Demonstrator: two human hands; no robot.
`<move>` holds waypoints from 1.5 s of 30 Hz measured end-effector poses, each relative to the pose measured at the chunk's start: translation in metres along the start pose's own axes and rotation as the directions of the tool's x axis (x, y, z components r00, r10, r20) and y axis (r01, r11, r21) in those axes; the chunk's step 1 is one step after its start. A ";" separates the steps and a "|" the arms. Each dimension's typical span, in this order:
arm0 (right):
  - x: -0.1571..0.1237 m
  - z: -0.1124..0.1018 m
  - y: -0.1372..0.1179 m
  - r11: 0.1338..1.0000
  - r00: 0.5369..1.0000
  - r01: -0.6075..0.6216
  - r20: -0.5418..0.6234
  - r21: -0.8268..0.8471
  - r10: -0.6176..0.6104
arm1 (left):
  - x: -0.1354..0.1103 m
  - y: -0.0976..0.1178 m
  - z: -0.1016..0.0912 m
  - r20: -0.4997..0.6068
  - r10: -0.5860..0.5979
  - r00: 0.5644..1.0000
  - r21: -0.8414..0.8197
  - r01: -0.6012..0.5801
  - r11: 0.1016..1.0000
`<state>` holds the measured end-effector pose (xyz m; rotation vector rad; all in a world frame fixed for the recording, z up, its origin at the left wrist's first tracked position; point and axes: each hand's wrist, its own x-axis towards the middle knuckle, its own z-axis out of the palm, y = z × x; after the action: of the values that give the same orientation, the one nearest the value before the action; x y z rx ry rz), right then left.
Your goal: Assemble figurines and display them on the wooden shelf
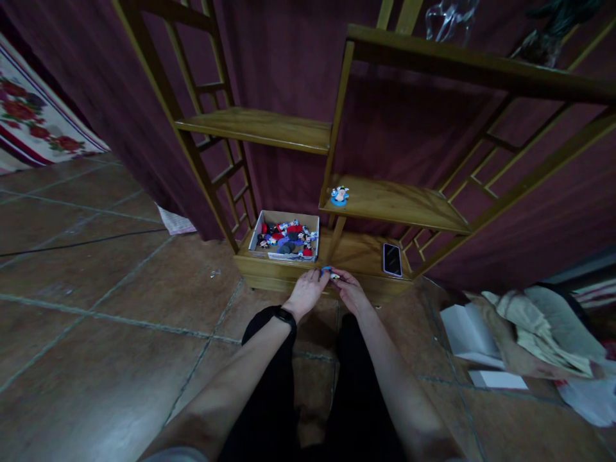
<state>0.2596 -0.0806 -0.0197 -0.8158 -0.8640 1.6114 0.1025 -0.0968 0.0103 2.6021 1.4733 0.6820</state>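
Head view, looking down over dark-trousered knees toward the low plinth of a wooden shelf unit [366,253]. Just in front of the plinth edge, left hand [308,292] and right hand [351,292] close together, fingertips meeting on a small toy figure [332,275]. Pinched from both sides: blue part toward the left-hand fingers, pale part toward the right-hand fingers. Long axis roughly left to right, lying across between the two hands rather than pointing away from them. Neither hand clearly nearer; both clenched on it, thumbs and forefingers curled in, the other fingers tucked behind. Too small and dim to tell whether one piece or two pieces pressed together.

Tiny and glossy in look, blue at one end, whitish with a dark speck at the other. Much like the figure on a blue base [339,195] standing upright on the middle shelf, above and just beyond the hands.

Up and to the left, resting on the plinth, an open cardboard box [289,215] full of similar figures in red, blue and black. To the right on the same plinth, well apart from the hands, a phone [392,259] lying flat. Black wristband [285,316] on the left wrist. Farther right on the tiled floor [96,289], papers and crumpled cloth [529,327].
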 end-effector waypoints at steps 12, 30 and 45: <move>-0.006 0.010 0.006 0.997 0.994 -0.066 0.080 -0.052 0.070 | -0.025 0.007 -0.008 -0.025 -0.095 0.995 0.087 0.097 0.991; -0.034 0.011 0.001 0.998 0.998 -0.040 0.040 -0.056 0.042 | -0.036 0.020 -0.015 0.036 -0.051 0.998 0.001 0.051 0.999; -0.045 0.001 0.012 0.990 0.998 -0.038 -0.057 -0.137 0.030 | -0.026 0.004 0.014 0.283 -0.364 0.887 -0.853 0.407 0.328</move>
<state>0.2619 -0.1269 -0.0261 -0.9722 -0.9340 1.5647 0.1002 -0.1183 -0.0101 1.3354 1.1241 0.9718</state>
